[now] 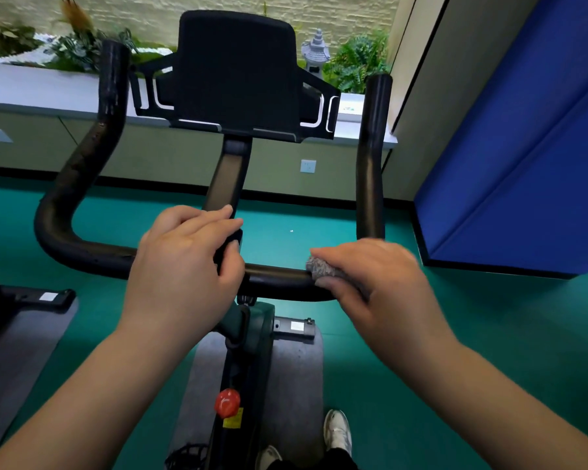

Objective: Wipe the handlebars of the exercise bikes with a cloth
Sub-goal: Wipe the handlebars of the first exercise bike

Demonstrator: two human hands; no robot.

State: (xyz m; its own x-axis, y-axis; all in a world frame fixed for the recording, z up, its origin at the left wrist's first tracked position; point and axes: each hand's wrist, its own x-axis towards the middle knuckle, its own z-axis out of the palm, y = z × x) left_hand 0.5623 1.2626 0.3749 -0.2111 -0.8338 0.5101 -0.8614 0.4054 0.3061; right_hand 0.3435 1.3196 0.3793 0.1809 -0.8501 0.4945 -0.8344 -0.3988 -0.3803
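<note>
Grey cloth [323, 269] wrapped round the handlebar [279, 278] under the gripping right hand [370, 283] to rub it, left hand [184, 266] clasping the middle, likely for steadiness.

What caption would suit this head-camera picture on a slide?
Right hand grips a grey cloth on the bike's handlebar; left hand holds its centre.

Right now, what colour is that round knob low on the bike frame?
Red: the knob, clearest in the head view.
</note>
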